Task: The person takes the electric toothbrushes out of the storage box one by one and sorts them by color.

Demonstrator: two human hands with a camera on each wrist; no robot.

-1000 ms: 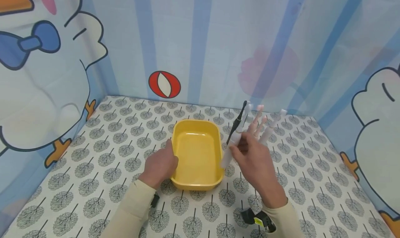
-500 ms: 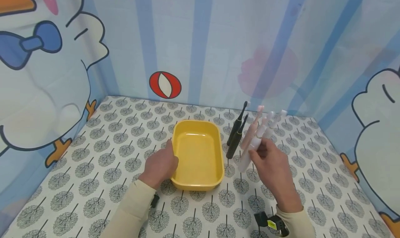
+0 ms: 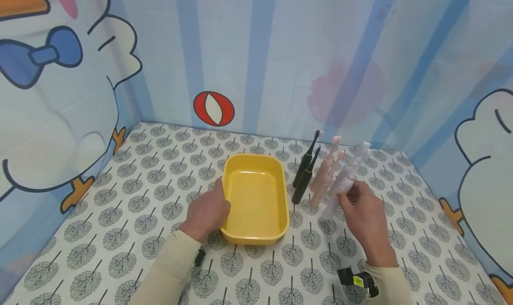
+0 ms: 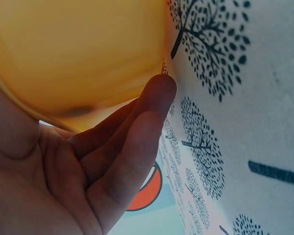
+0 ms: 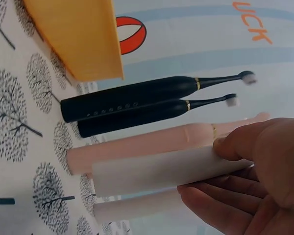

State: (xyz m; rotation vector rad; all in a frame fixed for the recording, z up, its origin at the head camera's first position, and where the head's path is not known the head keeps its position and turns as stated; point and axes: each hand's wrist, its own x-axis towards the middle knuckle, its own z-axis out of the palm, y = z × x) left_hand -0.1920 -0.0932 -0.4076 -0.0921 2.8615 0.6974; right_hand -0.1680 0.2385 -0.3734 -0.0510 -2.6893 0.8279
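My left hand (image 3: 207,209) grips the left side of a yellow plastic basin (image 3: 255,241), thumb over the rim and fingers along the outer wall. The left wrist view shows those fingertips (image 4: 159,90) low on the basin wall, close to the cloth. Thumb and fingers of my right hand (image 3: 365,213) pinch a white electric toothbrush (image 5: 152,171) by its handle, brush head pointing away. A second white toothbrush (image 5: 137,204) lies just beyond it, partly hidden. To their left lie two pink toothbrushes (image 3: 322,190) and two black toothbrushes (image 3: 303,185).
A white tablecloth (image 3: 132,251) with dark tree prints covers the table. Behind it hangs a blue striped curtain (image 3: 224,51) with cartoon figures, meeting the table's back edge. The basin stands left of the toothbrush group.
My right hand has carried the white toothbrush rightward, from over the black ones, past the pink ones, to beside the other white one. My left hand has stayed on the basin.
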